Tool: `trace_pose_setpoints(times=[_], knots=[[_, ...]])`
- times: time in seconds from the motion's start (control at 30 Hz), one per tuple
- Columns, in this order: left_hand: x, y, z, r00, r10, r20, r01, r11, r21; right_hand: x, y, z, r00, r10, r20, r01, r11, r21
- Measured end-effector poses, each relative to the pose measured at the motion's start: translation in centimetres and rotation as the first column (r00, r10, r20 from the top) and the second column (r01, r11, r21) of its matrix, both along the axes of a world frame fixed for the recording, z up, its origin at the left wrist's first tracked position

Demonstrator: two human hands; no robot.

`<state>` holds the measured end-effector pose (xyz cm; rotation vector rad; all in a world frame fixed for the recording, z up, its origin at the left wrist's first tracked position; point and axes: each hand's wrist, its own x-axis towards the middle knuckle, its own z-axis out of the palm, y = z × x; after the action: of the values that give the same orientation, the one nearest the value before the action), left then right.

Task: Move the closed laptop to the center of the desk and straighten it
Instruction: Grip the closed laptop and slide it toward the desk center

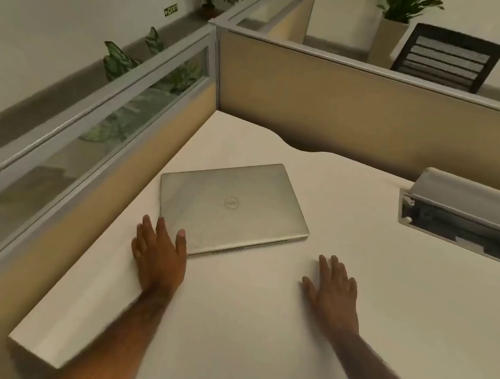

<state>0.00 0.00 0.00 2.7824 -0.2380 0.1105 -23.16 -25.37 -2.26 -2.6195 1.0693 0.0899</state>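
A closed silver laptop (231, 204) lies flat on the white desk (355, 298), toward the left side and turned at a slant to the desk's edges. My left hand (159, 253) is spread at the laptop's near left corner, its fingertips at or on the lid's edge. Out to the right of the laptop, my right hand (332, 291) hovers with fingers apart, a gap away from the near right corner. Neither hand holds anything.
Beige cubicle partitions (348, 107) wall the desk at the back and left. A grey cable tray with its lid raised (468, 215) is set into the desk at the right. A black chair (450, 56) and potted plants stand beyond the partitions.
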Motion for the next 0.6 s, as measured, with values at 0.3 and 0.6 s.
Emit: trace_pose_setpoints(times=[0.3, 0.6], knots=[[7.1, -0.6, 1.1, 0.979, 0.044, -0.201, -0.054, 0.998, -0.044, 12.4, -1.7, 3.0, 0.980, -0.177, 0.089, 0.157, 0.969, 0.189], [10.1, -4.0, 1.1, 0.866, 0.217, -0.450, -0.305, 0.943, -0.131, 17.1, -3.7, 4.1, 0.970, -0.239, -0.053, 0.244, 0.924, 0.293]])
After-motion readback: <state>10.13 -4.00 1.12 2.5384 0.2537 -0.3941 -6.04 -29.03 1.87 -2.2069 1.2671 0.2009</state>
